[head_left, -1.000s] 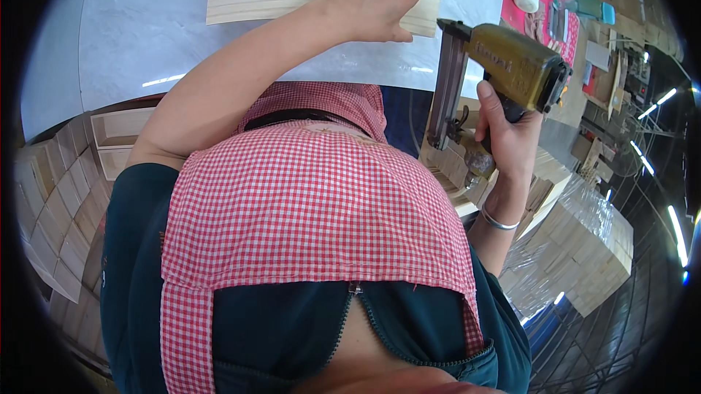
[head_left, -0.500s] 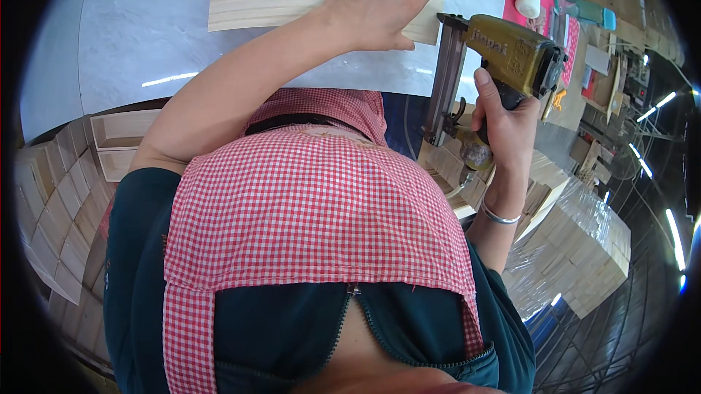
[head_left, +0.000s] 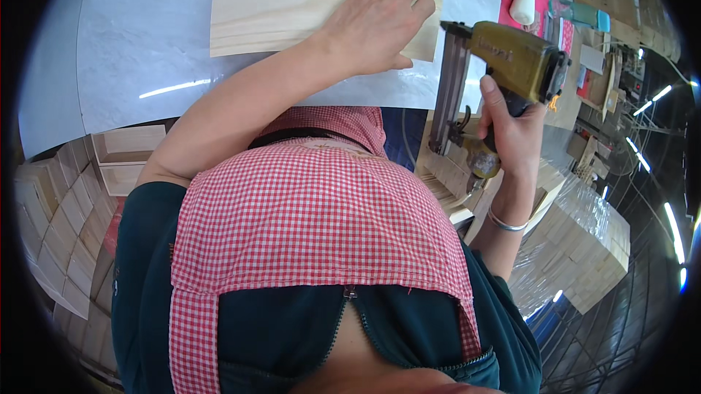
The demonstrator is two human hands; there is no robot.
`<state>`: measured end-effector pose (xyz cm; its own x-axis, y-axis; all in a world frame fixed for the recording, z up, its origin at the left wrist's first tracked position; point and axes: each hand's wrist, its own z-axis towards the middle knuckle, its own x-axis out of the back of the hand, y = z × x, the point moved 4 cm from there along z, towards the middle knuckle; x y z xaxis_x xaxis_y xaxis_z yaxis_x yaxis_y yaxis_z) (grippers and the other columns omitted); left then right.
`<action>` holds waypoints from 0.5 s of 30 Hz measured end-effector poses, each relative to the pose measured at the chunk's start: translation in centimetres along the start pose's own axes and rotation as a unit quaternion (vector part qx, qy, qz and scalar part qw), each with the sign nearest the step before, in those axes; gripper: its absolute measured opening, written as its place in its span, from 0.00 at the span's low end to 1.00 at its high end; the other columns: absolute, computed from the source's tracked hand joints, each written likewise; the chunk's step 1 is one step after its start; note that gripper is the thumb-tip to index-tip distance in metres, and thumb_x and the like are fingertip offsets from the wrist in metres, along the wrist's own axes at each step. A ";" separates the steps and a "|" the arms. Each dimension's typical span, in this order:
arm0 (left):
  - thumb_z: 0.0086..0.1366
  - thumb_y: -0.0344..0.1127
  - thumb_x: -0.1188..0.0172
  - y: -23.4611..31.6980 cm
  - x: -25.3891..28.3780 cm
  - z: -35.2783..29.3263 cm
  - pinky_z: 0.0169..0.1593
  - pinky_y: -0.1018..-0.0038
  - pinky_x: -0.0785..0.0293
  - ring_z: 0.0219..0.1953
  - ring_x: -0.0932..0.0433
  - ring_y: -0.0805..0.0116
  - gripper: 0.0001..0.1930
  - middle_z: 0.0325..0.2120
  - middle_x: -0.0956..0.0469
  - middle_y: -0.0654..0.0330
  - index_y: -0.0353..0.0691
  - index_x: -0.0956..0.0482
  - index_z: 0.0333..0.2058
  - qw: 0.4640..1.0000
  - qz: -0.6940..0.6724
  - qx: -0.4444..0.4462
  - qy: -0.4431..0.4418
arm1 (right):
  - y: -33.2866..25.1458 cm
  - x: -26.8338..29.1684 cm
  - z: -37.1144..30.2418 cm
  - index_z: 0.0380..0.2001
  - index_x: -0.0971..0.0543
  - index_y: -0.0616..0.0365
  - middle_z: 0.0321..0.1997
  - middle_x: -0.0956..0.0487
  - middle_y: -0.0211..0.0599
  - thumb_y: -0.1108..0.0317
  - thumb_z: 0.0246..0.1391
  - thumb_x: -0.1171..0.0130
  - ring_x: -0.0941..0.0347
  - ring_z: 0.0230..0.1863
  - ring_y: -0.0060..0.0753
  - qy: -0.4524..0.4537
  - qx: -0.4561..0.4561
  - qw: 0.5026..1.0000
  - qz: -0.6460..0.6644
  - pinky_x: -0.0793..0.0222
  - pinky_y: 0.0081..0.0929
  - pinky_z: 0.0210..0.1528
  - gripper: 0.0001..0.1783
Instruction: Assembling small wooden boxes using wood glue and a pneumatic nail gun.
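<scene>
A pale wooden board (head_left: 274,10) with a thin line along its grain lies on the light grey tabletop (head_left: 139,36). My left hand (head_left: 380,21), a ring on one finger, is closed across the board's right part. Its thumb is at the near edge and the fingers bend over the far side; their tips are partly hidden. My right hand (head_left: 515,127) grips the handle of a yellow and black nail gun (head_left: 511,54). The gun's nose points left, close to the board's right end but apart from it. Its long magazine slants down toward me.
Open wooden boxes (head_left: 131,146) are stacked below the table at left. A plastic-wrapped stack of wood (head_left: 577,241) stands at right. A white spool (head_left: 523,7) and a teal bottle (head_left: 588,16) sit on the right side of the table.
The whole view has shifted, so table and board sit lower in the picture and the board's far edge now shows. Both hands keep their holds; the nail gun stays beside the board's right end.
</scene>
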<state>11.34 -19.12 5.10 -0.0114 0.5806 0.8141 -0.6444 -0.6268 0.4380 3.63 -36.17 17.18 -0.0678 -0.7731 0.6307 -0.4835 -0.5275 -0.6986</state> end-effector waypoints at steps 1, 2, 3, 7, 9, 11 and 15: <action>0.42 0.46 0.20 0.0 0.0 0.1 0.63 0.63 0.36 0.54 0.28 0.57 0.33 0.51 0.24 0.54 0.41 0.25 0.45 1.000 0.007 -0.001 0.001 | -0.2 0.2 0.6 0.33 0.20 0.64 0.14 0.27 0.27 0.67 0.60 0.33 0.37 0.10 0.18 -0.001 0.006 1.000 -0.009 0.42 0.17 0.13 0.10; 0.42 0.47 0.20 0.0 0.1 0.1 0.62 0.64 0.36 0.53 0.27 0.58 0.33 0.50 0.24 0.54 0.41 0.24 0.45 1.000 0.015 -0.002 0.002 | -0.3 0.3 1.2 0.33 0.20 0.64 0.14 0.27 0.27 0.66 0.60 0.33 0.37 0.10 0.18 -0.002 0.012 1.000 -0.019 0.42 0.17 0.13 0.10; 0.42 0.47 0.20 0.0 0.2 0.1 0.62 0.65 0.36 0.52 0.27 0.58 0.33 0.48 0.23 0.53 0.41 0.23 0.46 1.000 0.022 -0.002 0.003 | -0.5 0.4 1.7 0.33 0.19 0.64 0.14 0.27 0.27 0.66 0.60 0.33 0.37 0.10 0.18 -0.003 0.018 0.999 -0.028 0.43 0.17 0.13 0.10; 0.42 0.47 0.20 0.0 0.3 0.2 0.62 0.65 0.36 0.52 0.27 0.57 0.33 0.48 0.23 0.53 0.41 0.24 0.46 1.000 0.013 -0.005 0.014 | -1.3 0.0 3.4 0.33 0.19 0.63 0.14 0.27 0.27 0.65 0.59 0.32 0.37 0.10 0.18 -0.020 0.036 0.998 -0.037 0.43 0.17 0.13 0.11; 0.42 0.46 0.20 0.0 0.4 0.2 0.62 0.65 0.36 0.52 0.27 0.57 0.33 0.48 0.23 0.53 0.41 0.24 0.46 1.000 0.010 -0.004 0.016 | -1.6 -0.1 3.8 0.33 0.19 0.63 0.14 0.27 0.27 0.65 0.59 0.32 0.37 0.10 0.18 -0.027 0.041 0.998 -0.040 0.43 0.16 0.13 0.11; 0.42 0.46 0.20 -0.1 0.5 0.1 0.62 0.65 0.36 0.52 0.27 0.57 0.33 0.48 0.23 0.53 0.41 0.24 0.46 1.000 0.007 -0.004 0.013 | -1.8 -0.2 4.0 0.33 0.19 0.63 0.13 0.27 0.27 0.64 0.59 0.32 0.37 0.10 0.18 -0.032 0.040 0.998 -0.042 0.43 0.16 0.13 0.12; 0.42 0.46 0.20 -0.2 0.4 0.3 0.62 0.65 0.36 0.52 0.27 0.57 0.33 0.48 0.23 0.53 0.41 0.24 0.46 1.000 0.002 -0.005 0.006 | -2.1 0.1 4.4 0.33 0.19 0.63 0.13 0.28 0.27 0.63 0.59 0.31 0.37 0.10 0.18 -0.040 0.035 0.997 -0.051 0.43 0.16 0.13 0.13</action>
<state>11.65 -18.89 5.46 -0.0225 0.5846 0.8110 -0.6517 -0.6238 0.4316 8.47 -36.69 17.18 0.0505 -0.7381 0.6728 -0.4212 -0.6265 -0.6558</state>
